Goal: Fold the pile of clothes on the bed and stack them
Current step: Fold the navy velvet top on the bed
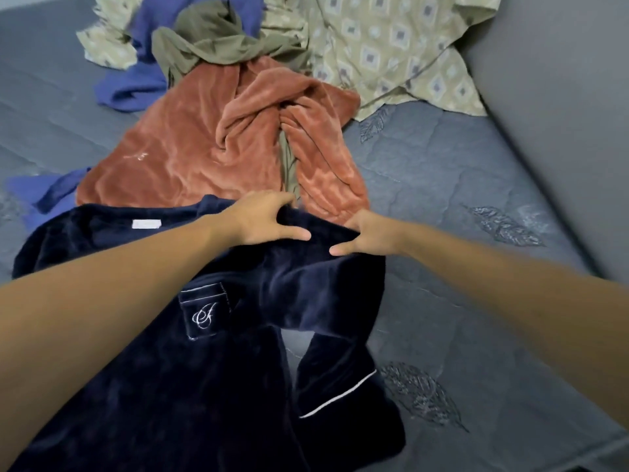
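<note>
Both hands, L (262,218) & R (366,233), fingers curled gripping navy velvet top (211,386) on grey bed (459,206).

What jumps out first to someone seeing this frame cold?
Two bare forearms reach in from the bottom corners, the left hand and right hand gripping the top edge of a navy velvet top with a monogrammed pocket, in the foreground. Behind it lies a crumpled rust-orange fleece garment, with olive, blue and patterned clothes heaped beyond on the grey quilted bed.
</note>
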A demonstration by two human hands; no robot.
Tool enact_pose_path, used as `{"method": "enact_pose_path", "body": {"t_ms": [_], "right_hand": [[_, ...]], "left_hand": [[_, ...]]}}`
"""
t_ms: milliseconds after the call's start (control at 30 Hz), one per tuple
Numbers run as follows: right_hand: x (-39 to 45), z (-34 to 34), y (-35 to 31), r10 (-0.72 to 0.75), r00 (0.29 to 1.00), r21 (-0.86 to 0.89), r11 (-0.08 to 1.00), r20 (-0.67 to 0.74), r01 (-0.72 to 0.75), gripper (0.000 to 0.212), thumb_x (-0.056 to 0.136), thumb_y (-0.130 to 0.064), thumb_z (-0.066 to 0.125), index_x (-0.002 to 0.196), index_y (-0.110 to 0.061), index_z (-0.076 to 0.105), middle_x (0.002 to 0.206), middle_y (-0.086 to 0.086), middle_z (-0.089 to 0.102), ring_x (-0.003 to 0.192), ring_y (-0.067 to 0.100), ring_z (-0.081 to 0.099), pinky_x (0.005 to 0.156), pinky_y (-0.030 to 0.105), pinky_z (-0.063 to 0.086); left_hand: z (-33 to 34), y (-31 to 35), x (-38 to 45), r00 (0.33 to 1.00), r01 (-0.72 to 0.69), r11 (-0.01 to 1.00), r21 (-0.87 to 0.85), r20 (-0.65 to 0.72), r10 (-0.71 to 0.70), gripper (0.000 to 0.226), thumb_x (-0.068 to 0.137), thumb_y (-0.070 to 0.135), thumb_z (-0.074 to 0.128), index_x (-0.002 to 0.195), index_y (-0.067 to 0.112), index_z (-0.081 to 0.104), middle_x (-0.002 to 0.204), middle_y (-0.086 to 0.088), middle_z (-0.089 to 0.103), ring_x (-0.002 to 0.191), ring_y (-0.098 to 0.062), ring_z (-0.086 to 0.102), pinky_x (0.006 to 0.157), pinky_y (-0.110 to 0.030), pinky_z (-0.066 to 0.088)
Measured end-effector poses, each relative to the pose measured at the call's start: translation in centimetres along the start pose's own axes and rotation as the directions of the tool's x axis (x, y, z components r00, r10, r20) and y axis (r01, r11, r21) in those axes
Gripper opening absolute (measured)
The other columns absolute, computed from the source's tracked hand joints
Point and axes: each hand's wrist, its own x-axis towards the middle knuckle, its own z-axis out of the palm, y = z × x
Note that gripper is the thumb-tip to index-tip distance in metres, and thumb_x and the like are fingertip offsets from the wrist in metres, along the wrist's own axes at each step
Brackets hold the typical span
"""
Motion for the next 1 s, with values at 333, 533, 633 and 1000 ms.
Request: {"method": "enact_pose_path", "body": {"t_ms": [333, 533, 633, 1000], "right_hand": [[-4.9, -1.9, 4.6, 0.049, 0.999, 0.19, 0.981, -0.004, -0.047, 0.016, 0.086, -0.027, 0.086, 0.076, -0.038, 0.081, 0.084, -0.009, 0.079, 0.077, 0.006, 0.076, 0.061, 0.014, 0.055], [-7.1, -3.2, 6.0, 0.11, 0.993, 0.096, 0.989, 0.041, -0.114, 0.026, 0.075, -0.045, 0.092, 0.093, -0.03, 0.08, 0.092, -0.011, 0.08, 0.085, 0.007, 0.077, 0.078, 0.022, 0.059], [-8.5, -4.1, 7.4, 0.14, 0.986, 0.083, 0.986, 0.088, -0.147, 0.03, 0.079, -0.029, 0.091, 0.105, -0.022, 0.079, 0.102, -0.01, 0.08, 0.096, 0.007, 0.076, 0.092, 0.028, 0.056], [-11.5, -5.9, 10.9, 0.124, 0.989, 0.365, 0.927, -0.078, -0.087, 0.034, 0.085, -0.031, 0.087, 0.115, -0.021, 0.076, 0.11, -0.002, 0.079, 0.102, 0.015, 0.076, 0.089, 0.031, 0.061]], "left_hand": [[0.7, 4.7, 3.3, 0.99, -0.038, 0.999, -0.008, 0.136, 0.039, 0.034, 0.091, 0.057, 0.073, 0.086, 0.024, 0.065, 0.084, 0.004, 0.069, 0.083, -0.022, 0.065, 0.077, -0.04, 0.052], [2.8, 7.5, 5.6, 0.984, -0.125, 0.992, -0.029, 0.123, 0.127, 0.02, 0.098, 0.041, 0.07, 0.092, 0.022, 0.072, 0.086, 0.006, 0.071, 0.083, -0.018, 0.064, 0.074, -0.034, 0.047], [3.3, 8.0, 6.3, 0.997, -0.073, 0.997, 0.028, 0.033, 0.072, 0.028, 0.096, 0.047, 0.07, 0.079, 0.031, 0.056, 0.078, 0.014, 0.061, 0.08, -0.022, 0.061, 0.068, -0.035, 0.041], [5.1, 12.1, 9.6, 0.978, -0.075, 0.979, -0.188, 0.18, 0.109, 0.044, 0.084, 0.065, 0.071, 0.091, 0.022, 0.075, 0.082, 0.003, 0.076, 0.08, -0.022, 0.071, 0.08, -0.05, 0.056]]}}
